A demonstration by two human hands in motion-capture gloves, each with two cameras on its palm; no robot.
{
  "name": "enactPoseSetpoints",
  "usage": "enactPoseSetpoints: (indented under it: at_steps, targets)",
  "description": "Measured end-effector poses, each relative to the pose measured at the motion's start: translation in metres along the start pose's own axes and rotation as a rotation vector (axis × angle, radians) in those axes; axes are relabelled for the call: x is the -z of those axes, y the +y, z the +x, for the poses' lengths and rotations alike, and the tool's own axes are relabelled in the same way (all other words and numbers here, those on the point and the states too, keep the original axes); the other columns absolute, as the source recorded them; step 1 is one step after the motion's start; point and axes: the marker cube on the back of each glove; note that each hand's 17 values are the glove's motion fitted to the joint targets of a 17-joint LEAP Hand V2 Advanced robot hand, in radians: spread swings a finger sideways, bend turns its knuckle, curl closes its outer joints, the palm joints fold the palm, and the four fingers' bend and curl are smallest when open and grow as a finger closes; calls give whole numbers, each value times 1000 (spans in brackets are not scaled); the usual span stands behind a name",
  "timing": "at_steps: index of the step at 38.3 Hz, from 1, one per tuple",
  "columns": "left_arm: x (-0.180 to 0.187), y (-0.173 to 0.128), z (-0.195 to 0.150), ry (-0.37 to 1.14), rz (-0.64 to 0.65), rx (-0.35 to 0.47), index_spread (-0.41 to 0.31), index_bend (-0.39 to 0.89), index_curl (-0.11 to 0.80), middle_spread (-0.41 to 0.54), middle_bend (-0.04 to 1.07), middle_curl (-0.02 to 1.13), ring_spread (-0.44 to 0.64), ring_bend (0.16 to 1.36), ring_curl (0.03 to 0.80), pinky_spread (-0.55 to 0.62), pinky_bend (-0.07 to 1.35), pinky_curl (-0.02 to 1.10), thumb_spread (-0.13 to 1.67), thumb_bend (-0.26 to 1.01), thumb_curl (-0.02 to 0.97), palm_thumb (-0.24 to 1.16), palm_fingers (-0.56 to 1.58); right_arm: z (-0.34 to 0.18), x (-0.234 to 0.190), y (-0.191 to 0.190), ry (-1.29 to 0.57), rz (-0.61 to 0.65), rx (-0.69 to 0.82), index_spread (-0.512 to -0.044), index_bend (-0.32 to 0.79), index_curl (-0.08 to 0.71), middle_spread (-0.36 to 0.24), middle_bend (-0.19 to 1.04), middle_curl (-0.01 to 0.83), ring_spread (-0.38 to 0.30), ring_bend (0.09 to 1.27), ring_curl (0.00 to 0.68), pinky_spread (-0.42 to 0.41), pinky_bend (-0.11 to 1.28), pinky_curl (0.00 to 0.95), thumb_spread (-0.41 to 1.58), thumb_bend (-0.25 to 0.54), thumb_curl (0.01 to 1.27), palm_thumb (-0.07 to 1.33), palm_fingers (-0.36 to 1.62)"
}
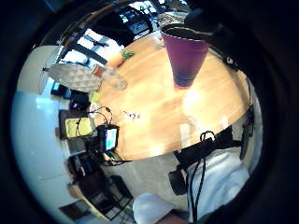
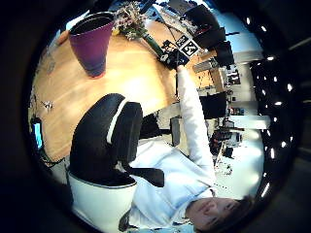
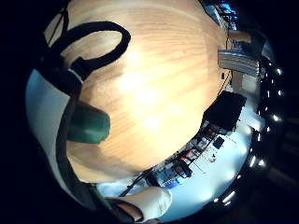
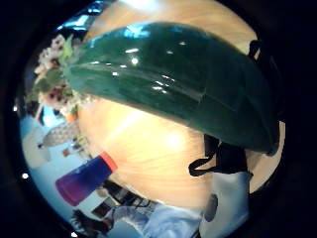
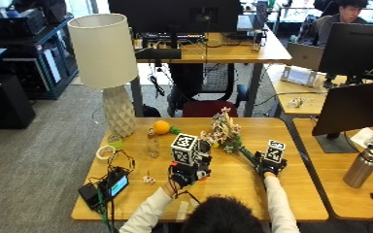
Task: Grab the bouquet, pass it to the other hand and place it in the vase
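From the outside view, a person sits at a wooden desk [image 5: 238, 187] with both forearms reaching forward; the right hand [image 5: 269, 166] holds the green wrapped stem of the bouquet [image 5: 224, 132], whose pale flowers tilt up and away toward the middle of the desk; the left hand [image 5: 186, 174] hovers just beside it, nearer the person, and its fingers cannot be told from here; the vase is mostly hidden behind the left hand in this view; further along the desk stand a white lamp [image 5: 109, 63], an orange [image 5: 162, 127] and a small clear bottle [image 5: 151, 143], with a small screen device [image 5: 115, 183] near the left edge.

In the left little finger side palm view, the purple vase [image 1: 184, 56] stands upright on the desk, close to the palm; nothing is held.

In the left thumb side palm view, the vase [image 2: 92, 43] stands beside the bouquet [image 2: 133, 22]; the right hand [image 2: 172, 57] grips the stem at the end of a white sleeve; the left hand's own black fingers [image 2: 109, 128] hang loosely curled, holding nothing.

In the right little finger side palm view, the green stem end [image 3: 88, 125] shows against bare desk wood.

In the right thumb side palm view, the dark green wrap [image 4: 173, 74] fills much of the frame, flowers at its far end; the vase [image 4: 84, 179] stands well apart.
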Motion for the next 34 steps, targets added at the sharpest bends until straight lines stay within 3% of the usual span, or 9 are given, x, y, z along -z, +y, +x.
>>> enactPoseSetpoints:
  at_steps: [4, 9, 13, 15, 19, 24, 25, 30, 34]
  targets:
    - [1, 3, 0, -4, -11, 4, 11, 161, 329, 201, 169, 274, 359, 535, 259, 356, 416, 324, 1195, -17, 250, 281, 257, -2, -3, 3, -14, -6, -14, -178, 264, 223, -83, 434, 445, -169, 658, 395, -67, 468, 320, 1001, 94, 381, 866, 1095]
    - [0, 2, -5, -57, -42, 13, 11, 161, 332, 200, 169, 276, 359, 535, 261, 357, 415, 327, 1195, -17, 252, 280, 256, -3, -1, -1, -33, 89, 11, -179, 263, 275, -84, 417, 464, -193, 624, 415, -164, 492, 346, 948, 106, 427, 958, 1187]
    - [0, 1, -10, -97, -63, 28, 11, 152, 330, 201, 174, 280, 361, 533, 262, 357, 420, 330, 1195, -17, 254, 280, 248, -1, 1, -9, -70, 119, 8, -186, 190, 292, -128, 469, 485, -218, 721, 443, -252, 518, 361, 896, 88, 458, 985, 1384]
    - [2, 1, -11, -99, -60, 33, 15, 151, 329, 205, 171, 281, 366, 532, 263, 357, 425, 333, 1196, -18, 252, 275, 240, 1, 1, -11, -81, 140, -2, -189, 188, 304, -138, 521, 502, -219, 757, 455, -272, 514, 367, 953, 116, 454, 1036, 1448]
    - [8, -1, -13, -73, -44, 40, 19, 145, 326, 207, 174, 285, 369, 535, 265, 357, 431, 336, 1197, -18, 252, 274, 235, 11, 3, -13, -46, 230, -102, -193, 188, 325, -148, 606, 536, -214, 836, 486, -284, 568, 392, 981, 84, 428, 1017, 1486]
    - [12, -7, -15, -6, -57, 32, 15, 156, 326, 205, 173, 287, 365, 540, 267, 353, 429, 337, 1198, -17, 253, 272, 247, 20, 10, -8, -31, 352, -188, -201, 352, 397, -153, 714, 581, -208, 871, 513, -275, 597, 422, 984, -38, 377, 860, 1556]
    - [13, -8, -16, 13, -67, 30, 14, 156, 326, 204, 173, 286, 362, 540, 266, 349, 429, 337, 1198, -17, 253, 272, 247, 20, 13, -7, -60, 381, -179, -201, 332, 394, -156, 733, 589, -206, 889, 520, -280, 611, 428, 988, -26, 375, 871, 1524]
    - [17, -17, -17, 114, -114, 30, 13, 161, 331, 192, 176, 292, 349, 537, 268, 341, 420, 336, 1199, -17, 253, 272, 267, 16, 34, -4, -253, 497, -99, -194, 479, 465, -156, 778, 609, -204, 908, 532, -266, 635, 450, 1006, 2, 381, 926, 1512]
    - [22, -28, -16, 188, -108, 29, 12, 157, 332, 190, 174, 295, 339, 540, 271, 331, 416, 338, 1199, -17, 253, 272, 271, 18, 65, -10, -341, 697, -28, -190, 517, 499, -156, 807, 621, -199, 935, 542, -264, 663, 466, 1005, 19, 402, 990, 1480]
